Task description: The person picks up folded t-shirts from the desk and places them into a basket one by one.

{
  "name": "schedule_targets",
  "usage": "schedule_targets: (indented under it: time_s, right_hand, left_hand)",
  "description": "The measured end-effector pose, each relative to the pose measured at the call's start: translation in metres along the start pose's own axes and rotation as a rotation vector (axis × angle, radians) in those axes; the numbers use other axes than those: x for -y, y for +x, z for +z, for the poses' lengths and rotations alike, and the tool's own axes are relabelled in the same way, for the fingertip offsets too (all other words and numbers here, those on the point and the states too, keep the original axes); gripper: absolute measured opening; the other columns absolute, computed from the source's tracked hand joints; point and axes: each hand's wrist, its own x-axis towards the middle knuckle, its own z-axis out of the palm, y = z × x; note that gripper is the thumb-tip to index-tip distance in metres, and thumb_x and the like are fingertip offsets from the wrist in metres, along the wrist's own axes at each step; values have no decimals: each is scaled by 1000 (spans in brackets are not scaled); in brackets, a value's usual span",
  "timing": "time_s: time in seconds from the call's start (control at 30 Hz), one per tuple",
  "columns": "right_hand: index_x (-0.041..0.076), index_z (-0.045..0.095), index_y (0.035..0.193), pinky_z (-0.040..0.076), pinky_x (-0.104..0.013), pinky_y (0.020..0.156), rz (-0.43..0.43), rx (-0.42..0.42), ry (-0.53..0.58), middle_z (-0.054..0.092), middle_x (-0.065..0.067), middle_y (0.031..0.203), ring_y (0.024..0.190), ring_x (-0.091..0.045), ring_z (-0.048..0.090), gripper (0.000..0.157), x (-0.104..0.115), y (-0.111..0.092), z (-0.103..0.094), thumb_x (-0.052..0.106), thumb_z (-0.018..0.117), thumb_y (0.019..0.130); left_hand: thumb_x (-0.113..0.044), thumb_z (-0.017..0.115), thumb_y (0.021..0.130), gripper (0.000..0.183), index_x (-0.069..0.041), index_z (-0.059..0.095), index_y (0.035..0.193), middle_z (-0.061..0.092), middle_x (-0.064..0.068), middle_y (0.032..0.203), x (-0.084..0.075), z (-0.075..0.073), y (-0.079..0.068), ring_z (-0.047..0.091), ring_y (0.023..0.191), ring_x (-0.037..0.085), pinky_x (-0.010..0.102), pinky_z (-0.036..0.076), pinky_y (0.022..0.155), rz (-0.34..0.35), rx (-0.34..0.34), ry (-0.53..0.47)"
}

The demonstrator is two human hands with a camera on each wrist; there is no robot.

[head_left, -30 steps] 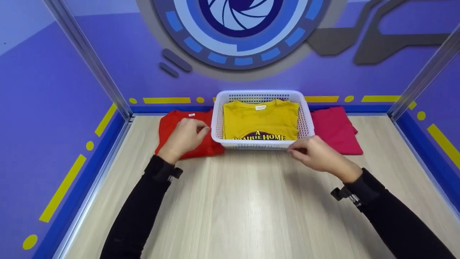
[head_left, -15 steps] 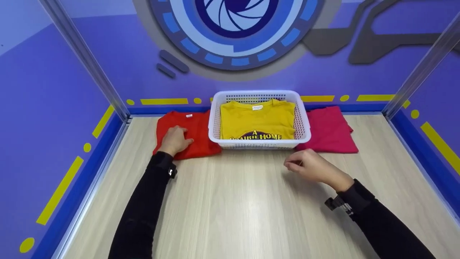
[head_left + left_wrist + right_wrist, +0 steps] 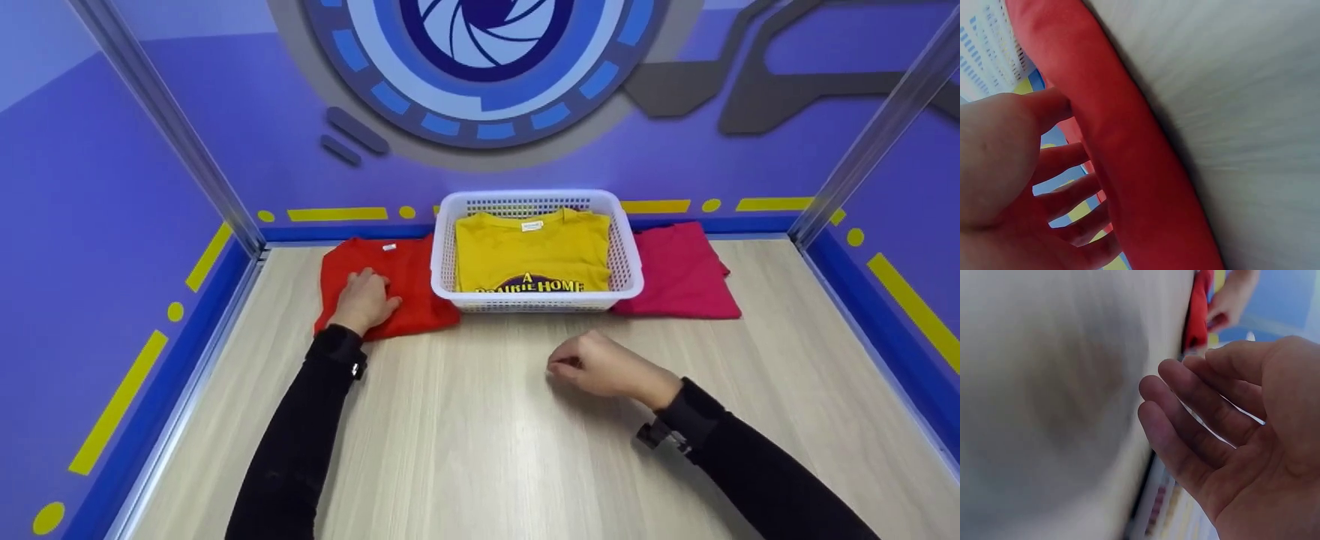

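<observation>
A folded red T-shirt (image 3: 416, 289) lies on the table at the left of a white plastic basket (image 3: 537, 301). My left hand (image 3: 364, 300) rests on the left part of this shirt, fingers spread. In the left wrist view, the thumb and fingertips touch the top of the red cloth (image 3: 1123, 146), fingers only slightly bent. My right hand (image 3: 604, 365) hovers low over the table in front of the basket, its fingers loosely bent with nothing in them. Inside the basket is a folded yellow T-shirt (image 3: 532, 255) with printed lettering.
A folded crimson garment (image 3: 679, 274) lies right of the basket, partly behind it. Blue-purple panels (image 3: 300, 172) with metal corner posts stand at the back and both sides. Pale wood tabletop (image 3: 480, 427) stretches between the basket and the near side.
My left hand has come down onto the red T-shirt, which has shifted slightly nearer. My right hand has left the basket's front right corner, moving nearer and leftward.
</observation>
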Motion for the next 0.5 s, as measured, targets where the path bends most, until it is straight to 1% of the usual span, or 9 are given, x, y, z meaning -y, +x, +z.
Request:
schedule_targets:
  time_s: [0.1,0.17,0.27,0.4,0.47,0.5]
  right_hand:
    - [9,87,109,66,-35,84,-14,13,3,86,-3,100,87,-13,78,15,12,12,11,12,73,105]
    - [9,87,109,67,-36,86,-18,6,-10,86,-3,101,89,-15,79,15,19,21,20,12,73,105]
    - [9,86,111,66,-39,91,-13,3,-34,85,-5,104,95,-20,80,16,34,40,35,14,72,105]
    - [7,82,123,64,-43,102,-30,4,-77,83,-10,118,112,-26,79,23,58,77,55,16,68,107]
    - [5,79,131,62,-45,107,-57,-17,-127,80,-12,128,120,-29,76,28,70,98,62,15,67,108]
    - [5,79,132,62,-44,107,-63,-33,-156,79,-12,129,121,-29,75,29,76,108,65,16,66,109]
  left_hand:
    - [-32,74,106,55,4,66,148,59,28,145,-1,3,-9,51,130,45,55,52,113,3,0,19]
    - [-33,75,105,54,3,68,145,60,28,142,-2,4,-15,52,129,45,55,53,111,11,-2,37]
    - [-32,76,104,54,3,70,143,61,28,139,0,4,-25,53,127,46,55,54,109,29,-13,54]
    - [-32,77,103,53,3,71,143,61,30,141,3,7,-36,53,127,48,56,54,107,50,-38,49]
    - [-32,77,103,52,3,71,142,61,30,142,5,9,-41,53,126,48,57,55,106,54,-46,34]
    - [-31,77,103,51,3,72,141,61,31,143,5,10,-43,53,126,48,58,55,106,56,-50,27]
